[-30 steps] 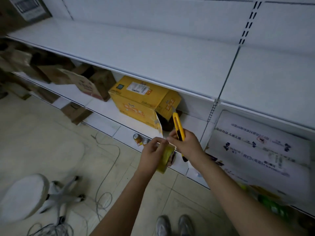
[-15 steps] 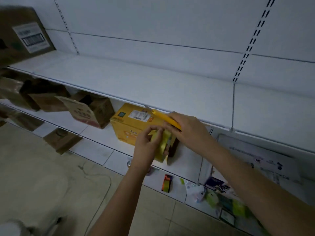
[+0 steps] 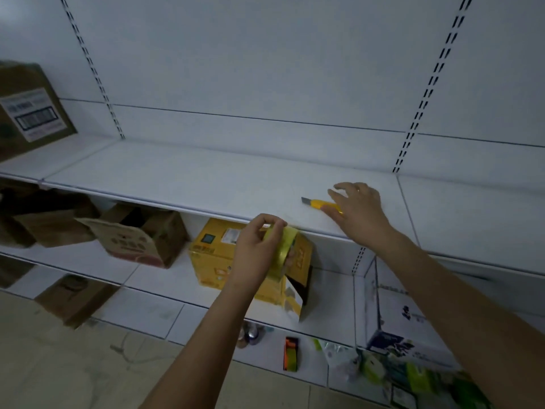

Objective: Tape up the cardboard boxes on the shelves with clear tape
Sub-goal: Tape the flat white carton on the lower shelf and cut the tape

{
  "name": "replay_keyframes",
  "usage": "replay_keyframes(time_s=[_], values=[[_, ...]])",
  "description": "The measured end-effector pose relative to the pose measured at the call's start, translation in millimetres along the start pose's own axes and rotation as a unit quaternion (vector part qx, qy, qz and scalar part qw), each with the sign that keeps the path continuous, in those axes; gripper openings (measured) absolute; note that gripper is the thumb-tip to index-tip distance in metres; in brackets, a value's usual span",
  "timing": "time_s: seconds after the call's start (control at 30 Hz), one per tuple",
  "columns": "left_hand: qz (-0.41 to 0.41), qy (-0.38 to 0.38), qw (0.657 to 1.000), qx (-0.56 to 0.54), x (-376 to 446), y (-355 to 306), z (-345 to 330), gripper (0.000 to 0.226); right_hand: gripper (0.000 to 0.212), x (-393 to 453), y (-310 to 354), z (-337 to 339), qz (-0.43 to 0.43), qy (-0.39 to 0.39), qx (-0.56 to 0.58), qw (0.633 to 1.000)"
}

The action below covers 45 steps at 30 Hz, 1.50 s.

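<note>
White metal shelving fills the head camera's view, smooth flat boards fixed to a pale back wall with slotted upright rails. On the broad upper shelf (image 3: 182,178) lies a yellow utility knife (image 3: 321,204), slim and plastic, its short grey blade tip pointing left. The right hand (image 3: 358,211) hovers over the knife's rear end with fingers spread and relaxed, its lower fingers touching or just beside the handle, gripping nothing. The left hand (image 3: 253,252) is raised in front of the shelf edge and pinches a roll of clear tape (image 3: 283,246), a glossy yellowish ring, between thumb and curled fingers. Behind that hand, on the shelf below, sits a yellow cardboard box (image 3: 212,255) with a white label on top and a loose flap (image 3: 295,299) hanging open at its right end. Left of it stands a brown cardboard box (image 3: 138,237), matte, its top flaps open. Another brown box with a barcode label (image 3: 32,113) rests on the upper shelf's far left.

Half a second earlier the right hand held the knife beside the tape; now the knife lies on the shelf and the hand has opened.
</note>
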State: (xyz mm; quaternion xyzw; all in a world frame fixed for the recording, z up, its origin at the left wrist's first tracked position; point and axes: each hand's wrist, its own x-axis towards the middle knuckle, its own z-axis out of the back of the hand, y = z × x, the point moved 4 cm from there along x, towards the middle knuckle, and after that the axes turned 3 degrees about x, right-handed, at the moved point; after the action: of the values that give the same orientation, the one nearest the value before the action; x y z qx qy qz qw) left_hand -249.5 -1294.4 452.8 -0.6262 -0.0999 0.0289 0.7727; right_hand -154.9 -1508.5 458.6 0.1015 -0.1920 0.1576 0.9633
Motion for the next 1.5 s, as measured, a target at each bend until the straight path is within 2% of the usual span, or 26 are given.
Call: replay_keyframes(time_s=[0.03, 0.07, 0.1, 0.13, 0.17, 0.27, 0.4, 0.47, 0.53, 0.6, 0.67, 0.83, 0.97, 1.0, 1.1, 1.23, 1.3, 1.37, 1.43, 1.5], values=[[-0.003, -0.001, 1.0, -0.004, 1.7, -1.4, 0.5, 0.013, 0.073, -1.2, 12.9, 10.6, -0.013, -0.001, 0.108, 0.994], [-0.005, -0.002, 1.0, -0.005, 3.2, -1.6, 1.1, 0.013, 0.072, -2.5, 28.7, 18.8, -0.03, 0.026, 0.233, 0.972], [-0.008, -0.003, 1.0, 0.0, 4.7, -1.0, 1.0, 0.013, 0.067, -4.1, 46.8, 24.2, -0.042, 0.074, 0.32, 0.943], [-0.009, 0.0, 1.0, 0.011, 5.6, 0.8, 0.3, 0.013, 0.058, -5.5, 63.9, 27.3, -0.043, 0.118, 0.362, 0.924], [-0.008, 0.004, 1.0, 0.017, 6.2, 3.4, -0.9, 0.014, 0.047, -6.8, 75.2, 25.7, -0.029, 0.137, 0.359, 0.923], [0.013, 0.006, 1.0, 0.007, 6.1, 14.0, -2.1, 0.011, 0.015, -4.2, 83.4, 20.5, -0.026, 0.088, 0.353, 0.931], [0.036, 0.031, 0.999, 0.023, 1.2, 29.1, -9.4, 0.011, 0.005, -0.1, 76.0, 9.7, -0.049, 0.079, 0.334, 0.938], [0.047, 0.033, 0.998, 0.03, -0.8, 33.3, -15.5, 0.024, 0.005, -0.8, 75.5, 4.1, -0.04, 0.068, 0.294, 0.952], [0.056, 0.038, 0.997, 0.033, -0.3, 36.0, -21.0, 0.058, 0.007, -1.4, 74.4, -0.8, -0.035, 0.053, 0.253, 0.965], [0.049, 0.037, 0.997, 0.056, 3.1, 40.4, -25.3, 0.071, 0.01, -2.5, 72.9, -8.4, -0.024, 0.051, 0.193, 0.98], [0.038, 0.038, 0.996, 0.064, 4.9, 42.3, -29.2, 0.07, 0.014, -4.1, 71.4, -15.3, -0.016, 0.042, 0.152, 0.987], [0.019, 0.052, 0.996, 0.069, 8.9, 37.6, -39.4, 0.064, 0.01, -5.2, 61.9, -22.5, -0.046, -0.012, 0.191, 0.98], [0.026, 0.043, 0.996, 0.077, 13.8, 38.2, -44.9, 0.061, 0.05, -0.5, 46.5, -25.0, -0.093, -0.002, 0.218, 0.971], [0.03, 0.026, 0.995, 0.092, 17.8, 39.1, -44.5, 0.062, 0.053, 0.2, 42.4, -26.9, -0.102, 0.006, 0.217, 0.971], [0.04, -0.014, 0.983, 0.176, 37.0, 43.2, -43.6, 0.069, 0.046, -1.3, 38.5, -33.1, -0.093, 0.016, 0.209, 0.973], [0.069, 0.0, 0.969, 0.236, 50.4, 40.0, -43.2, 0.074, 0.035, -8.3, 42.4, -35.5, -0.056, 0.003, 0.184, 0.981], [0.035, -0.014, 0.943, 0.332, 39.7, 28.2, -38.6, 0.076, 0.03, -24.6, 40.0, -25.6, -0.043, -0.055, 0.209, 0.975], [-0.06, -0.088, 0.9, 0.423, 13.0, 16.0, -33.2, 0.073, 0.025, -58.7, 31.8, -6.4, -0.021, -0.141, 0.207, 0.968], [-0.153, -0.133, 0.892, 0.403, -23.8, 10.3, -39.6, 0.06, 0.026, -106.9, 15.9, 7.4, 0.019, -0.178, 0.149, 0.972], [-0.25, -0.104, 0.901, 0.339, -55.3, 17.1, -64.9, 0.042, 0.024, -156.8, -14.7, 6.3, 0.033, -0.171, 0.085, 0.981]])
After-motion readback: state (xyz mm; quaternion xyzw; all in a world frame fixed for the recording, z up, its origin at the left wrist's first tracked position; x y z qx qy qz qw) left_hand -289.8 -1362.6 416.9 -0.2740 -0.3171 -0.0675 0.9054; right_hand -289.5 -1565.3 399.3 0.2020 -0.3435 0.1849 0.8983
